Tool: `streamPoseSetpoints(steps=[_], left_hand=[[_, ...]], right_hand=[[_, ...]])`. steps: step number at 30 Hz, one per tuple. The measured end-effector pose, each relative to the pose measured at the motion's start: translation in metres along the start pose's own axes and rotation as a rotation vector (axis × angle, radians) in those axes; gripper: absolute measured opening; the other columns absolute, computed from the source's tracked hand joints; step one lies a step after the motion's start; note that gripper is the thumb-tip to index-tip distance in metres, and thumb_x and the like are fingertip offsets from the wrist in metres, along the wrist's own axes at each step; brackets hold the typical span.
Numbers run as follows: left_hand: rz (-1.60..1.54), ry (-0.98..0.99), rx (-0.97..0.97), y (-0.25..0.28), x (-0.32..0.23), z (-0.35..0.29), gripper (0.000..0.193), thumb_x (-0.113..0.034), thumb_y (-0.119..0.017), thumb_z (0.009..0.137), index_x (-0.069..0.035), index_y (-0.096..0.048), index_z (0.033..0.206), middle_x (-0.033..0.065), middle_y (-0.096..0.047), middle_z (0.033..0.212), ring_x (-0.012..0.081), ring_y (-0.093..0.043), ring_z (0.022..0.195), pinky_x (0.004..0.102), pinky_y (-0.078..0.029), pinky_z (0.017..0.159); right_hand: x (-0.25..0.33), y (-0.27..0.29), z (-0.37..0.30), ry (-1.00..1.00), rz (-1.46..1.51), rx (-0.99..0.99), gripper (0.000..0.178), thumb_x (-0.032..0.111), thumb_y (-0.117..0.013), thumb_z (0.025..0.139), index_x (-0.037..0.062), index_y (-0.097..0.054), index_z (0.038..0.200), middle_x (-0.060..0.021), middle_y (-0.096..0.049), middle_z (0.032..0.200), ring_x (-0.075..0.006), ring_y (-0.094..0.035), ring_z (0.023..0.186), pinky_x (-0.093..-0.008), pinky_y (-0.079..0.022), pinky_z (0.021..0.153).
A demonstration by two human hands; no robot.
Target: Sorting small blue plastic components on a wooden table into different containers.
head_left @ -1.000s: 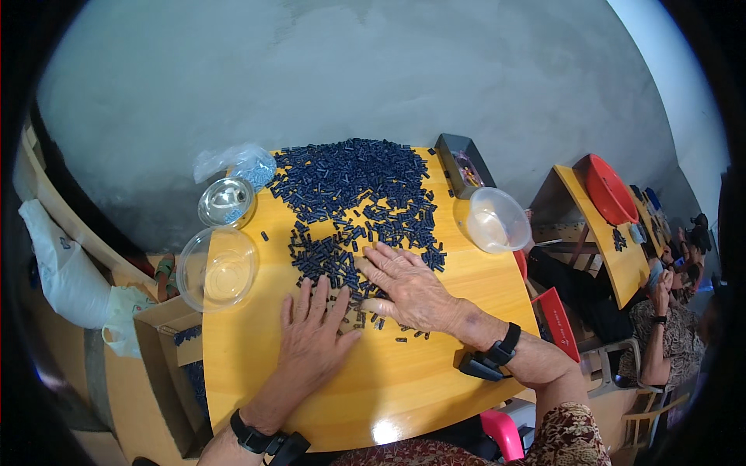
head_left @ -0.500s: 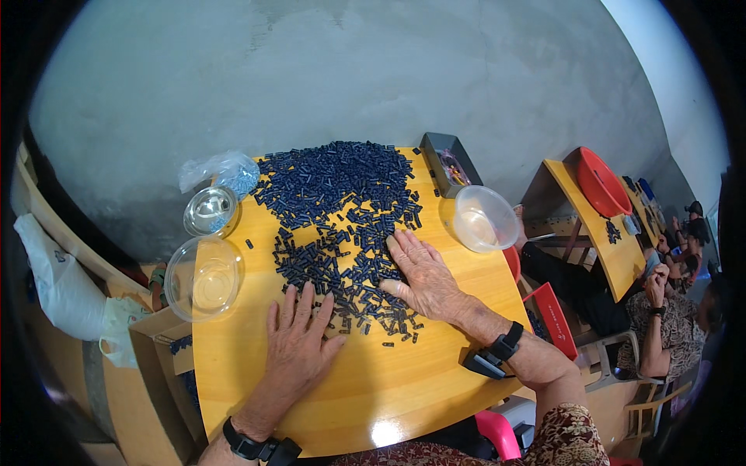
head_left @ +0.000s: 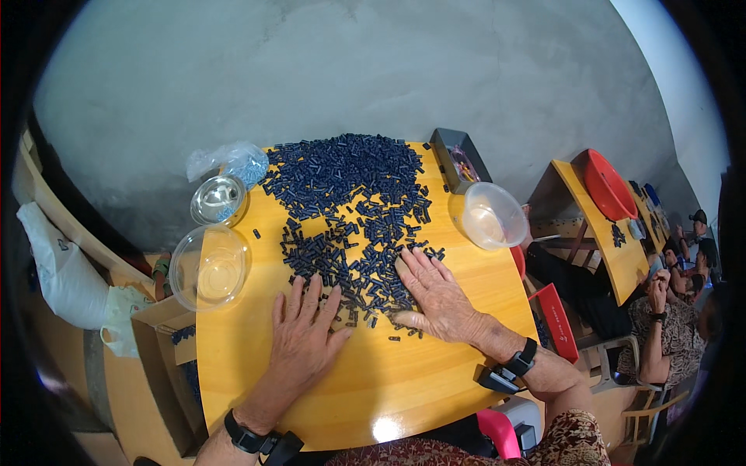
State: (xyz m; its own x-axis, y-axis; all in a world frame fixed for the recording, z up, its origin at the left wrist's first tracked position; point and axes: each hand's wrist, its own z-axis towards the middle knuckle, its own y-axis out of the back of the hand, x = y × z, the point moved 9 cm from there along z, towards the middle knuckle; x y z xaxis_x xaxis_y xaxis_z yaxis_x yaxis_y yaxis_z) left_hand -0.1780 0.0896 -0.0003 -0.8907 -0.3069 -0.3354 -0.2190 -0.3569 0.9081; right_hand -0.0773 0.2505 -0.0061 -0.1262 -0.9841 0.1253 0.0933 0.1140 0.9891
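Nearest, two hands lie flat on the yellow wooden bench [head_left: 435,388], each wrist wearing a black band. The left hand [head_left: 305,334] rests palm down with fingers spread, grip released, its fingertips just touching the near edge of the small dark blue pieces [head_left: 350,210]. The right hand [head_left: 435,299] is also flat and open, holding nothing, its fingers lying on the near right part of those pieces. The pieces are far too many to count: one broad heap across the middle and far side of the bench, with a few strays beside it.

To the left stand two clear bowls: a larger one [head_left: 210,266] at the bench edge and a smaller one [head_left: 218,200] beyond it. One translucent tub [head_left: 491,216] sits at the right edge. At the far side lie one clear bag [head_left: 229,161] and one dark tray [head_left: 458,159].

Against a second ago, both hands sit a little nearer the person, and the pieces have been drawn with them.
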Motion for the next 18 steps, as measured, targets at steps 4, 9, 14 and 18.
streamPoseSetpoints(steps=[4,9,14,18], left_hand=[[0.008,0.000,0.010,-0.001,0.001,0.000,0.062,-0.037,-0.064,0.088,-0.008,-0.048,0.140,0.0226,-0.037,0.149,0.0430,-0.031,0.138,0.0592,-0.023,0.110],[0.022,-0.059,0.014,-0.003,-0.006,0.001,0.065,-0.037,-0.067,0.086,-0.009,-0.047,0.141,0.0227,-0.037,0.149,0.0434,-0.031,0.138,0.0604,-0.023,0.109],[0.017,-0.064,0.017,-0.005,-0.006,-0.001,0.063,-0.040,-0.065,0.086,-0.009,-0.049,0.139,0.0237,-0.039,0.146,0.0442,-0.032,0.137,0.0608,-0.023,0.109],[0.019,-0.046,0.020,-0.005,-0.005,0.000,0.064,-0.039,-0.066,0.086,-0.008,-0.048,0.139,0.0240,-0.037,0.147,0.0450,-0.030,0.138,0.0607,-0.023,0.110]], right_hand=[[0.003,-0.002,-0.002,0.012,0.028,0.006,0.085,0.061,-0.044,0.093,-0.0008,-0.026,0.149,-0.0238,-0.023,0.155,-0.0374,-0.019,0.146,-0.0482,-0.016,0.118],[0.022,0.005,-0.001,0.091,-0.019,0.011,0.085,0.060,-0.044,0.093,-0.0008,-0.026,0.149,-0.0235,-0.023,0.155,-0.0373,-0.019,0.146,-0.0480,-0.016,0.118],[0.025,0.003,0.003,0.124,0.019,0.025,0.083,0.059,-0.045,0.094,-0.0008,-0.028,0.148,-0.0241,-0.024,0.155,-0.0380,-0.019,0.145,-0.0491,-0.019,0.117],[-0.016,0.029,0.033,-0.007,0.099,-0.162,0.078,0.057,-0.044,0.096,-0.0024,-0.031,0.146,-0.0264,-0.029,0.152,-0.0399,-0.025,0.143,-0.0491,-0.023,0.115]])
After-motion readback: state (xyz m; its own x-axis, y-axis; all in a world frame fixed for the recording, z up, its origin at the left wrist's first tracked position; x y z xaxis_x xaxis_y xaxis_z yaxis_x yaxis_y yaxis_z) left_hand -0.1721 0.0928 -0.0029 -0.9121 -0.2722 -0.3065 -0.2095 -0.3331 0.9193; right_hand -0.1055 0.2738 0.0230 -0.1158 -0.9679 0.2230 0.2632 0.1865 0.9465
